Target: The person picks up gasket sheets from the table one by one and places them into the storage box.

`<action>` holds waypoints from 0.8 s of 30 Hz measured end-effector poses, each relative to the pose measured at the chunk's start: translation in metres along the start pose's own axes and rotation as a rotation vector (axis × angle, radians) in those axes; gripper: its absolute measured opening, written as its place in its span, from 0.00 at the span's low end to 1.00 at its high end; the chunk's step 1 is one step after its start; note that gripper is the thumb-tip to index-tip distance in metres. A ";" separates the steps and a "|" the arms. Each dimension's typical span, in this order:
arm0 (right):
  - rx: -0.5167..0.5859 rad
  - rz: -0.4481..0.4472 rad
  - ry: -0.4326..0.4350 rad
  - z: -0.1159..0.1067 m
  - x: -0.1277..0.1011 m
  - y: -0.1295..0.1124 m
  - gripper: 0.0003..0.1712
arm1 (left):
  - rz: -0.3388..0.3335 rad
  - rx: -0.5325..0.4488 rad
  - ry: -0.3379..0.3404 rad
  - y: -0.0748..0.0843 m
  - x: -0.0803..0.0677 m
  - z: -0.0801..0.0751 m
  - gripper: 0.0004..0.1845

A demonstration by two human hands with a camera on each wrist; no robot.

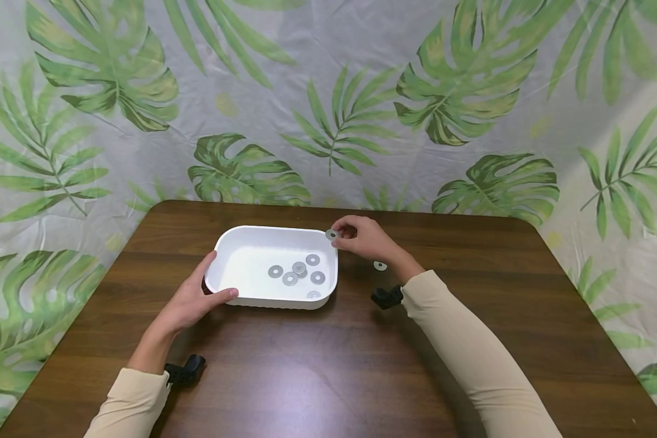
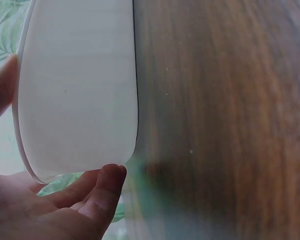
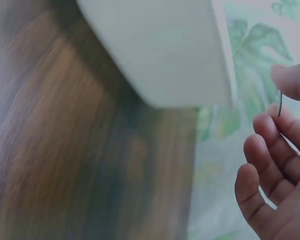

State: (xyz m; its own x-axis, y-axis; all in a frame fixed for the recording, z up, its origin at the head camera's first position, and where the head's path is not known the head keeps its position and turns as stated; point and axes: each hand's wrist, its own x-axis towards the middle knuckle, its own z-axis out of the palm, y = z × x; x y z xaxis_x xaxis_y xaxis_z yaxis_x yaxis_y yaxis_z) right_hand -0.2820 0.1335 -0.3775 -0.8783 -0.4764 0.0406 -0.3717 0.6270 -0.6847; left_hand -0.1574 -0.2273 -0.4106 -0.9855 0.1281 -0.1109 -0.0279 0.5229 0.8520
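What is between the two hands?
The white tray with washers in it, seen in the head view. The left hand holds its near corner; the right hand pinches a washer over its far corner.

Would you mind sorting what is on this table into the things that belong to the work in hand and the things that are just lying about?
In hand:
- white tray, gripped by the left hand
- washer pinched by the right hand
- six washers in the tray
- loose washer on the table, beside the right wrist

Lying about:
- wooden table
- leaf-print cloth behind
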 end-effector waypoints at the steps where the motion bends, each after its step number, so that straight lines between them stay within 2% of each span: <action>1: -0.007 -0.015 -0.001 0.000 0.001 -0.004 0.20 | -0.001 0.002 0.002 0.000 0.000 0.000 0.57; 8: -0.050 -0.079 -0.035 0.004 0.007 -0.032 0.20 | -0.002 0.001 0.009 -0.001 0.000 -0.001 0.57; 17: -0.068 -0.148 -0.095 0.021 0.025 -0.051 0.21 | -0.002 0.004 0.012 -0.002 -0.002 -0.001 0.57; 24: -0.065 -0.167 -0.146 0.031 0.034 -0.062 0.22 | -0.008 -0.002 0.007 -0.003 -0.001 -0.001 0.57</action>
State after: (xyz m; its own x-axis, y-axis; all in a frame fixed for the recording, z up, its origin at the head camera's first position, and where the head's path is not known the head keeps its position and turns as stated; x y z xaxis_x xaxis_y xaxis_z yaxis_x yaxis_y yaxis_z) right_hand -0.2793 0.0595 -0.3564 -0.7520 -0.6579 0.0403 -0.5308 0.5683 -0.6287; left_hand -0.1566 -0.2297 -0.4131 -0.9864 0.1183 -0.1138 -0.0357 0.5222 0.8521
